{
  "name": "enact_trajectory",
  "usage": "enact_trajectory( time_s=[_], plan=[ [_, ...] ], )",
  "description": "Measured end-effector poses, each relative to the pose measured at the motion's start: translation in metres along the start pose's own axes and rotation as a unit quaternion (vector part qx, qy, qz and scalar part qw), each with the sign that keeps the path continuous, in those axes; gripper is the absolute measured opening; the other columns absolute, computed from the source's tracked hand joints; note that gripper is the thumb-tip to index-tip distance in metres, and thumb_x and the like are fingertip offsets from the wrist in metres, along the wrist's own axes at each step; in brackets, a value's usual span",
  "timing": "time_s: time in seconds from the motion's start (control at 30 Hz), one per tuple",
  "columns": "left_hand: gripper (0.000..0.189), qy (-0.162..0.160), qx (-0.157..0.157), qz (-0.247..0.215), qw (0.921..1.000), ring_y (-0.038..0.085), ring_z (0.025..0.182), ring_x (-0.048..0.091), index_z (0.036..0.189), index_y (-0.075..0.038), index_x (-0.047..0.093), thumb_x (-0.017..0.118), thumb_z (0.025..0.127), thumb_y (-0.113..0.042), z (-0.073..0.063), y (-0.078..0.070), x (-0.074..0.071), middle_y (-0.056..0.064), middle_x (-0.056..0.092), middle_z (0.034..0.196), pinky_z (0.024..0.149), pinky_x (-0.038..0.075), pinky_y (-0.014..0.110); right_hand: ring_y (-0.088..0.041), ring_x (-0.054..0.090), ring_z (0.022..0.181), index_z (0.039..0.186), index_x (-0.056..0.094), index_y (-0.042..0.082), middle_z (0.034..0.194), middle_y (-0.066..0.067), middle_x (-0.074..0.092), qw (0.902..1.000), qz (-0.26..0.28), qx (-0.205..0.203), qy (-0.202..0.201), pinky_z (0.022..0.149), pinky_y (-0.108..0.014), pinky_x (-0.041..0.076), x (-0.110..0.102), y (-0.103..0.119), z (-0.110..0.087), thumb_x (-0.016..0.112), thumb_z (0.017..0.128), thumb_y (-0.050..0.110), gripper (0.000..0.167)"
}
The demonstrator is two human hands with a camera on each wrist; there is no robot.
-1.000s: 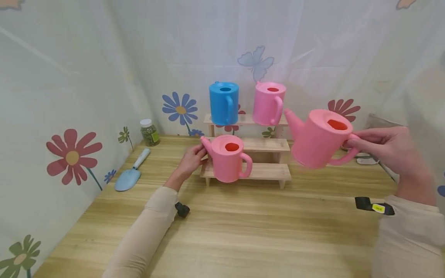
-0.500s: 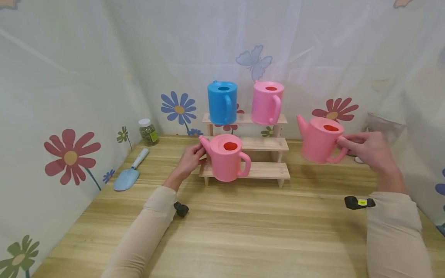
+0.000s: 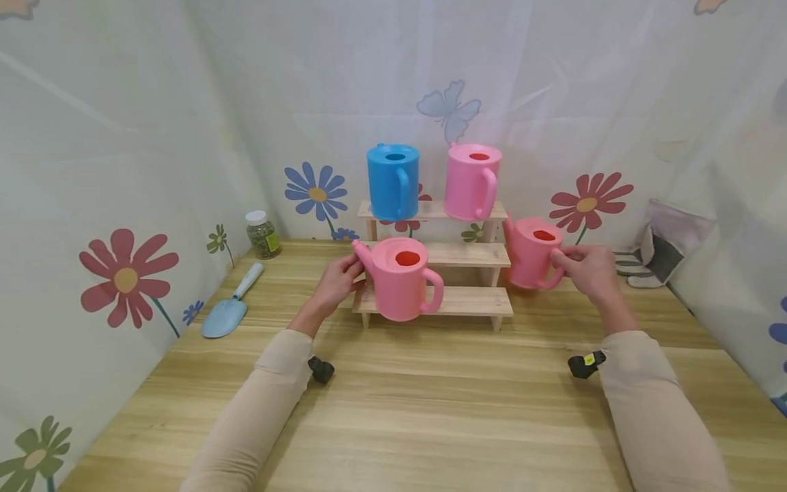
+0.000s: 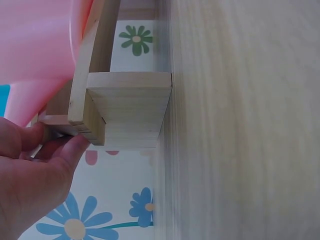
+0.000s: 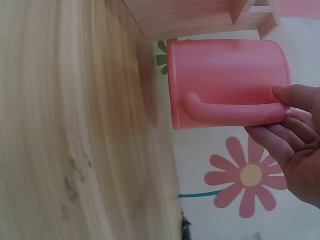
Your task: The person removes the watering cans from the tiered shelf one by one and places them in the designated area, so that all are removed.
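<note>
My right hand (image 3: pixel 591 270) pinches the handle of a salmon-pink watering can (image 3: pixel 530 253) at the right end of the wooden stepped shelf (image 3: pixel 473 301). In the right wrist view this watering can (image 5: pixel 225 75) has its base close to the tabletop; whether they touch I cannot tell. At the shelf's left end, my left hand (image 3: pixel 335 283) grips the end of the lowest step, as the left wrist view shows with the thumb against the wood (image 4: pixel 95 125). A second salmon-pink watering can (image 3: pixel 399 287) stands on that step, spout to the left. On the top step are a blue watering can (image 3: pixel 386 188) and a pink one (image 3: pixel 467 184).
A light-blue trowel (image 3: pixel 226 316) lies on the table (image 3: pixel 418 410) at the left, with a white-lidded jar (image 3: pixel 263 236) behind it. Grey-and-white gloves (image 3: pixel 660 253) lie at the back right. Flower-printed curtains (image 3: pixel 332 68) enclose the back and sides.
My right hand has brought the salmon-pink watering can leftward and down, from out at the right to beside the shelf. The gloves have come into view. My left hand keeps its place.
</note>
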State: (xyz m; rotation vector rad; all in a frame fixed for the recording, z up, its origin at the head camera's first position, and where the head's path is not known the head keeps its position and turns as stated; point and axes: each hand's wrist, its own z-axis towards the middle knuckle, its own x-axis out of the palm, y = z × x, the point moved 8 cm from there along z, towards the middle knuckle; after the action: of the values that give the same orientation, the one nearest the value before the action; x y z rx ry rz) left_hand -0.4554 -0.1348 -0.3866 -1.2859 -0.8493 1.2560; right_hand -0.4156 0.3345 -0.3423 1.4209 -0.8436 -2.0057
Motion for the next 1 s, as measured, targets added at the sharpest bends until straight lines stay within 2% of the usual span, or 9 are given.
enact_trajectory(
  time_s=[0.2,0.4,0.5,0.67,0.87,1.0],
  plan=[
    [0.044,-0.004,0.000,-0.003,1.0000,0.032,0.136,0.046,0.152,-0.004,0.042,0.042,0.109,-0.014,0.000,-0.001,-0.001,0.016,0.043,0.153,0.103,0.048,0.044,-0.037,0.069,0.101,0.128,0.065,-0.005,0.115,-0.025,0.069,0.9997,0.010,-0.001,0.022,0.092,-0.050,0.055,0.018,0.000,0.011,0.064,0.098,0.042,0.056],
    [0.043,-0.005,0.001,-0.001,1.0000,0.032,0.136,0.046,0.151,-0.004,0.043,0.043,0.109,-0.014,-0.001,-0.003,0.000,0.015,0.045,0.152,0.103,0.049,0.045,-0.034,0.068,0.097,0.128,0.065,-0.004,0.112,-0.024,0.070,0.9990,-0.004,-0.001,0.044,0.079,-0.038,0.053,0.032,0.003,0.018,0.064,0.099,0.036,0.049],
    [0.042,-0.004,0.002,0.001,1.0000,0.032,0.136,0.046,0.150,-0.004,0.045,0.043,0.109,-0.013,-0.001,-0.003,0.000,0.017,0.046,0.151,0.103,0.049,0.046,-0.033,0.066,0.096,0.128,0.066,-0.003,0.112,-0.023,0.070,0.9986,-0.006,0.002,0.052,0.077,-0.035,0.051,0.039,0.004,0.020,0.064,0.100,0.034,0.046],
    [0.042,-0.001,0.005,0.000,1.0000,0.033,0.136,0.046,0.150,-0.003,0.045,0.043,0.109,-0.012,-0.001,-0.003,0.000,0.018,0.046,0.150,0.102,0.049,0.047,-0.032,0.063,0.097,0.130,0.064,-0.003,0.113,-0.022,0.069,0.9982,-0.006,-0.007,0.059,0.081,-0.038,0.051,0.044,0.006,0.022,0.061,0.102,0.033,0.046],
    [0.043,0.003,0.003,-0.002,1.0000,0.032,0.137,0.045,0.151,-0.004,0.044,0.043,0.109,-0.014,0.000,-0.002,0.000,0.016,0.045,0.152,0.103,0.048,0.046,-0.032,0.058,0.095,0.132,0.062,-0.003,0.111,-0.022,0.068,0.9973,-0.018,-0.038,0.061,0.082,-0.041,0.051,0.046,0.008,0.023,0.056,0.104,0.032,0.046],
    [0.043,0.003,0.004,-0.004,1.0000,0.033,0.137,0.045,0.150,-0.003,0.044,0.043,0.109,-0.012,-0.001,-0.003,0.001,0.017,0.045,0.152,0.103,0.048,0.046,-0.033,0.056,0.096,0.134,0.061,-0.003,0.113,-0.022,0.067,0.9974,-0.015,-0.040,0.058,0.085,-0.044,0.051,0.046,0.007,0.022,0.054,0.105,0.034,0.047]
  ],
)
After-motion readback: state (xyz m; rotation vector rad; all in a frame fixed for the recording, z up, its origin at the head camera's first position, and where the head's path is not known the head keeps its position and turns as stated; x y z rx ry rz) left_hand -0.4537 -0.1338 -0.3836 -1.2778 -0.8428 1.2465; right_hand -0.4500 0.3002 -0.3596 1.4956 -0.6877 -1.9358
